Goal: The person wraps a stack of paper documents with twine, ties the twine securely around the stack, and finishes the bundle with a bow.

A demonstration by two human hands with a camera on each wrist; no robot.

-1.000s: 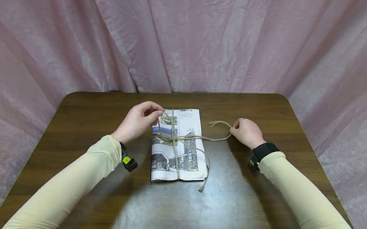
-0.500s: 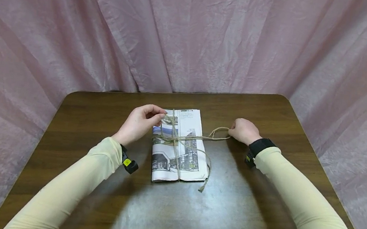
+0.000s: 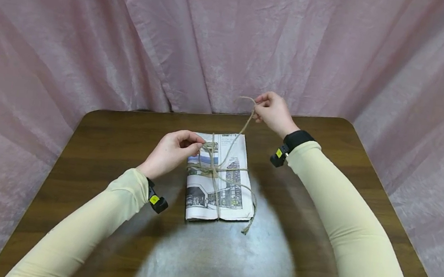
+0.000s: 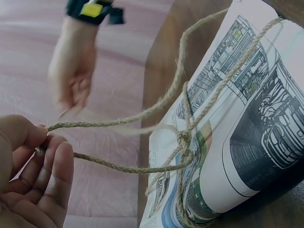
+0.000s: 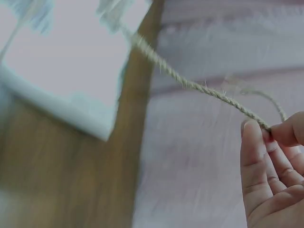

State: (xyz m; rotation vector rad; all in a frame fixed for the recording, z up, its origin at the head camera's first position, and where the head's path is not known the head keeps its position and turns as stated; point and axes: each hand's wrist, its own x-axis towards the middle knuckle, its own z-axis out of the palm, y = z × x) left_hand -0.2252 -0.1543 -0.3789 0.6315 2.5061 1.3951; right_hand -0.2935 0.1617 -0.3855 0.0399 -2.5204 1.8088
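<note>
A folded stack of newspapers (image 3: 197,211) lies on the table, bound crosswise with jute twine (image 3: 216,188). Above its upper left part my left hand (image 3: 173,151) pinches a loop of the twine between thumb and fingertips; the left wrist view shows the loop (image 4: 128,169) running from a knot (image 4: 184,138) at the crossing. My right hand (image 3: 275,112) is raised beyond the stack's far right corner and pinches the other strand (image 5: 204,89), whose short free end curls past the fingers. A second loose tail (image 3: 252,215) hangs over the stack's right edge.
The brown wooden table (image 3: 94,142) has rounded far corners. Behind it hangs a pink curtain (image 3: 143,33), close beyond the far edge. Each wrist wears a black band with a small camera, such as the right one (image 3: 279,155).
My right hand has gone from the table right of the stack up and leftward, lifting its twine strand off the surface. My left hand has shifted slightly right, still pinching the loop.
</note>
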